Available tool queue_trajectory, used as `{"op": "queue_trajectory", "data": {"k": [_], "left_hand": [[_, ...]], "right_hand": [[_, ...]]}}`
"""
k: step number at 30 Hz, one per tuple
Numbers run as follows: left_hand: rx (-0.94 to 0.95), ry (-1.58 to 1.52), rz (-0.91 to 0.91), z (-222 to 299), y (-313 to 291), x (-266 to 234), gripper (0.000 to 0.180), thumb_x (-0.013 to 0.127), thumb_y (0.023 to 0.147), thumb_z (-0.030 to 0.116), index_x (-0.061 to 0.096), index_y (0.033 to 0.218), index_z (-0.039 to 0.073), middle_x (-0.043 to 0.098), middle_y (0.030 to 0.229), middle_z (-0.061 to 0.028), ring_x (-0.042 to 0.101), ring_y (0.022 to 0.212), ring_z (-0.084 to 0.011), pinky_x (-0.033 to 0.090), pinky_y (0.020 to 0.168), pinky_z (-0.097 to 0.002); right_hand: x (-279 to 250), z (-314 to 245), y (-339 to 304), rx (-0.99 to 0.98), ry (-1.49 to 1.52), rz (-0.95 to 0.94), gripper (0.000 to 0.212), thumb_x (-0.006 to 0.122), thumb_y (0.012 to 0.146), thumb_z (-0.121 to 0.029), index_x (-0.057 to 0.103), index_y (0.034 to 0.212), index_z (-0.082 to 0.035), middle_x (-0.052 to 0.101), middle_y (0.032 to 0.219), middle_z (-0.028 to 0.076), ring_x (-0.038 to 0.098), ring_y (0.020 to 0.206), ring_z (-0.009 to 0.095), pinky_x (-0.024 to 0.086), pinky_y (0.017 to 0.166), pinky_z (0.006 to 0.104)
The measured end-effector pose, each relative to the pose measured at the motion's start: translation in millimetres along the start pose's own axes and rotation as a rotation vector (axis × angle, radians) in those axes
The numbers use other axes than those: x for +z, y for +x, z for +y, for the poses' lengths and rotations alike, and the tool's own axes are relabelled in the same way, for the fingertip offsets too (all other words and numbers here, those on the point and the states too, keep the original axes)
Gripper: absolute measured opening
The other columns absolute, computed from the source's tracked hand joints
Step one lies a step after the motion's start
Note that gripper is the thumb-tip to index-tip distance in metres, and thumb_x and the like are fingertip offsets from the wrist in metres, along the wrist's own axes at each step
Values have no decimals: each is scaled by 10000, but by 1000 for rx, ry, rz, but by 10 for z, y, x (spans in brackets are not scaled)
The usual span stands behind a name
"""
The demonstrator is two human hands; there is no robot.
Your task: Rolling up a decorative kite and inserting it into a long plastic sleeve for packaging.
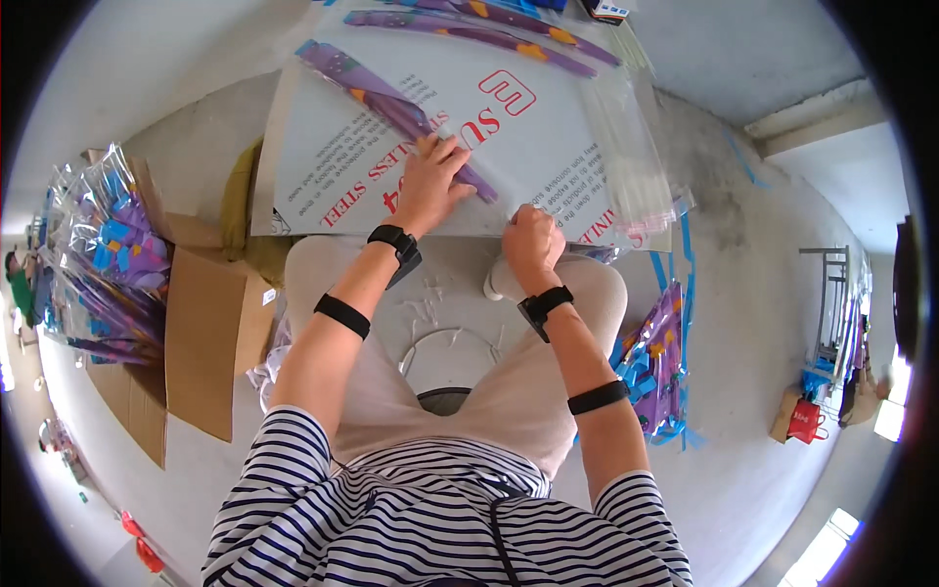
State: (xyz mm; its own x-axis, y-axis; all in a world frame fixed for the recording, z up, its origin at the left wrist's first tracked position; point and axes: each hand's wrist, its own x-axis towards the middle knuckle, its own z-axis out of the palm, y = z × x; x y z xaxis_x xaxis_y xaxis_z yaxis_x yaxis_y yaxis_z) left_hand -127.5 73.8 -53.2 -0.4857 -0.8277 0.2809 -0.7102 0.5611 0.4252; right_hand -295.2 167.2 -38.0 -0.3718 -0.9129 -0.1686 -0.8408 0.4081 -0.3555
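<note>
A long, narrow purple folded piece (377, 98) with orange and blue patches lies slantwise on the printed grey board (313, 157). It seems to be inside a clear plastic sleeve (489, 157). My left hand (430, 186) rests over its lower part, fingers spread and pressing down, thumb apart. At the board's near edge, my right hand (533, 243) is closed, its fingers pinched at the lower end of the sleeve. Exactly what lies between those fingertips is mostly hidden.
More purple pieces (469, 37) lie along the board's far side. A stack of clear sleeves (626, 166) hangs over its right edge. An open cardboard box (210, 333) with wrapped purple pieces (122, 254) stands left. Another purple bundle (660, 362) is by my right knee.
</note>
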Motion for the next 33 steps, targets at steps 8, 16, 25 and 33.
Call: {"op": "queue_trajectory", "data": {"k": [8,16,25,33], "left_hand": [[59,-62,13,-161,-20,-18,571,802,768,258,626,1275,64,496,1422,-93,370,1358,-361,373,1004,-533],[-120,37,-85,-121,-162,-164,693,760,820,308,492,1445,178,286,1612,-80,207,1510,-321,184,1131,-710],[-112,109,-87,-312,-201,-177,824,788,768,308,421,1504,252,266,1631,-48,243,1505,-289,198,1115,-726],[-117,92,-115,-333,-151,-204,859,796,779,359,378,1525,287,241,1643,-38,233,1510,-272,175,1120,-731]], "right_hand": [[0,-28,-30,97,389,36,130,628,730,-134,722,798,-76,712,809,171,693,818,377,543,747,450],[-83,211,-235,-64,303,181,110,614,739,-145,667,761,-51,691,768,177,667,751,390,518,692,467],[-441,631,-379,-112,274,245,92,705,736,-89,633,765,-40,681,765,161,658,732,379,502,653,456],[-787,938,-517,-92,357,277,40,645,723,-40,612,743,-30,634,689,150,624,649,346,485,614,414]]}}
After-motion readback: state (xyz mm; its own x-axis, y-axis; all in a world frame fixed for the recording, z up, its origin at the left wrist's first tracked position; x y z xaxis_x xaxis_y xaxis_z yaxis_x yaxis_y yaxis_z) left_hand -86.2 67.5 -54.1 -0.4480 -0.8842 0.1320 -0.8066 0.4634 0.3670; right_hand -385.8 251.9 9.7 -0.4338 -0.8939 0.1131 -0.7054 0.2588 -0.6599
